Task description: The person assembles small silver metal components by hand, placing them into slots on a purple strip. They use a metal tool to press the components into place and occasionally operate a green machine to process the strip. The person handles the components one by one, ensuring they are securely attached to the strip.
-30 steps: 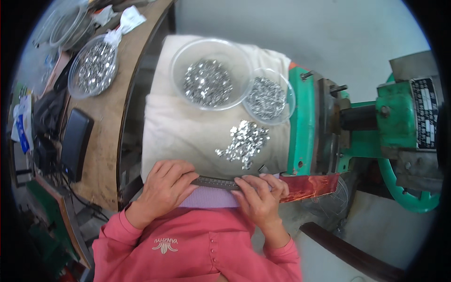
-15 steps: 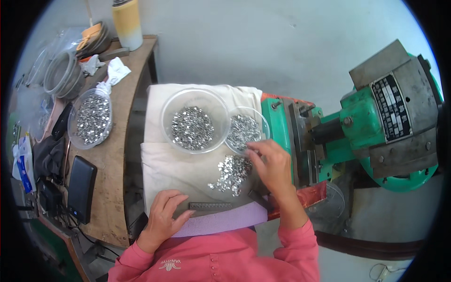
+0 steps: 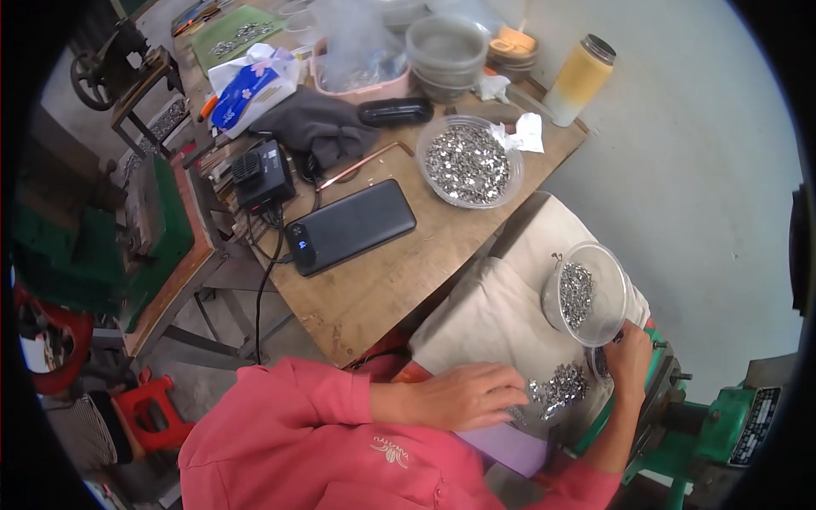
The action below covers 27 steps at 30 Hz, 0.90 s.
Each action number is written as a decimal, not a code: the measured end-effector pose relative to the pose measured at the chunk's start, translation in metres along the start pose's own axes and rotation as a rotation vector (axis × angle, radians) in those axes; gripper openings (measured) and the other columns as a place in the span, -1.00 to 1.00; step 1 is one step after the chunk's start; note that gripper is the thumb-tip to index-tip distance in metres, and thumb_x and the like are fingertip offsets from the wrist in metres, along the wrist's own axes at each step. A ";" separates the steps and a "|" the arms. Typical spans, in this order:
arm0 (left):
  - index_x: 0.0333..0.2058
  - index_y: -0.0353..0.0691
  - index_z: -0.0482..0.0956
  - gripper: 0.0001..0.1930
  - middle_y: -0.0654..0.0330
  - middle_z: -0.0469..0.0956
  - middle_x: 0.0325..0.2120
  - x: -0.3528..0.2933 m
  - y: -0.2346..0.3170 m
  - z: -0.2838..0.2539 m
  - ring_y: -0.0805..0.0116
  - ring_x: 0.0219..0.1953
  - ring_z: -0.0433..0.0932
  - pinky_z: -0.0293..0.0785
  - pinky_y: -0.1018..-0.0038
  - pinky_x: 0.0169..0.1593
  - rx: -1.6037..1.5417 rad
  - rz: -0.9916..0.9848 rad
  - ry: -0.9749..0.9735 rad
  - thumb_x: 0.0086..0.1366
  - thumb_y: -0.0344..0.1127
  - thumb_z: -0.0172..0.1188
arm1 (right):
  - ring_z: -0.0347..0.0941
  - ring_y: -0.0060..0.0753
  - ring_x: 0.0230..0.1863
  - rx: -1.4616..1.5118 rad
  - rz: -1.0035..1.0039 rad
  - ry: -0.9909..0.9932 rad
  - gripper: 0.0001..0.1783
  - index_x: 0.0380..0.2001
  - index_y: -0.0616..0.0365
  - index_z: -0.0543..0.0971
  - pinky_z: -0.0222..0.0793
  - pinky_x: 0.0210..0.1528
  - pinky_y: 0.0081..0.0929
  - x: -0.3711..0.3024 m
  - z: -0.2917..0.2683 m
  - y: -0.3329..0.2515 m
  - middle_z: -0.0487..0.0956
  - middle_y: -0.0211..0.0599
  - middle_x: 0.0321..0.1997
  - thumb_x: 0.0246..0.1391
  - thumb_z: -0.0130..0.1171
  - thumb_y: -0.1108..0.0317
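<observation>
My left hand point(image 3: 476, 395) lies palm down with its fingers stretched out, beside a loose pile of small shiny metal pieces point(image 3: 563, 389). The tips of its fingers reach over a thin dark ruler-like strip, mostly hidden. Further right, my right hand point(image 3: 627, 364) is closed, its fingers curled at the near rim of a large clear plastic tub point(image 3: 610, 285); what they grip, if anything, is hidden. More metal pieces point(image 3: 575, 296) are in that tub. A smaller clear bowl point(image 3: 598, 363) with pieces shows in part under my right hand.
A beige cloth point(image 3: 472, 319) lies under the tubs. A green machine point(image 3: 722, 421) stands at the right. The wooden table point(image 3: 357, 302) at left holds a black power bank point(image 3: 353, 227), another tub of metal pieces point(image 3: 467, 161) and a yellow-white bottle point(image 3: 580, 81). A red stool point(image 3: 153, 414) is at lower left.
The view has swung left, so the cloth and tubs now lie at the right. My right hand has gone from beside the pile to the tub rims. My left hand's fingers now point toward the pile.
</observation>
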<state>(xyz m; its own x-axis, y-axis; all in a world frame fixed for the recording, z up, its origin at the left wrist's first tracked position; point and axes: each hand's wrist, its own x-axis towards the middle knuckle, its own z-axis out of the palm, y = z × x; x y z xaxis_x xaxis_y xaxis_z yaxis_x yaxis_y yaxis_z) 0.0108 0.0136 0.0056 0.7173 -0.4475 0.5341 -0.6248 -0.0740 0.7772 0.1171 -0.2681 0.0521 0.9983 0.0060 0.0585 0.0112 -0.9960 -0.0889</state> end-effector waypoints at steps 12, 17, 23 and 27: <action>-0.28 -0.28 0.55 -0.87 0.17 0.48 -0.31 0.053 0.025 -0.030 0.18 -0.27 0.53 0.51 0.34 -0.20 0.013 0.111 -0.038 0.24 -0.38 0.28 | 0.50 -0.58 -0.53 0.595 0.210 0.077 -0.84 -0.40 0.35 0.66 0.38 -0.43 -0.55 -0.024 0.023 0.040 0.63 -0.33 -0.54 -0.01 0.36 0.44; -0.30 -0.29 0.53 -0.89 0.10 0.53 -0.32 0.097 0.017 -0.007 0.08 -0.26 0.57 0.53 0.26 -0.19 0.060 0.204 -0.113 0.24 -0.41 0.24 | 0.34 -0.73 -0.61 0.970 0.398 0.079 -0.87 -0.34 0.29 0.65 0.20 -0.53 -0.70 -0.042 0.016 0.054 0.56 -0.52 -0.53 0.08 0.34 0.44; -0.28 -0.41 0.54 -0.83 -0.07 0.59 -0.31 0.155 -0.016 0.079 -0.04 -0.18 0.61 0.56 0.18 -0.12 0.287 0.085 -0.112 0.12 -0.50 0.20 | 0.22 -0.78 -0.62 1.445 0.469 0.115 -0.86 -0.29 0.20 0.62 0.11 -0.55 -0.70 -0.057 0.011 0.051 0.47 -0.61 -0.57 0.15 0.31 0.36; -0.29 -0.44 0.54 -0.81 -0.18 0.61 -0.35 0.168 -0.028 0.115 -0.15 -0.22 0.63 0.55 0.10 -0.15 0.147 -0.038 -0.218 0.08 -0.52 0.20 | 0.23 -0.80 -0.54 1.600 0.475 0.128 -0.87 -0.23 0.12 0.58 0.09 -0.53 -0.71 -0.065 0.014 0.062 0.44 -0.66 -0.50 0.19 0.27 0.35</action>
<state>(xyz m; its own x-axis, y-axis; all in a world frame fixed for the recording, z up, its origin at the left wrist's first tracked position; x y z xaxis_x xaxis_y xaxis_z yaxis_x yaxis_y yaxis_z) 0.1133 -0.1617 0.0357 0.6676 -0.6225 0.4085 -0.6481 -0.2159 0.7303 0.0535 -0.3291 0.0291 0.9201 -0.3361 -0.2010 -0.1459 0.1821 -0.9724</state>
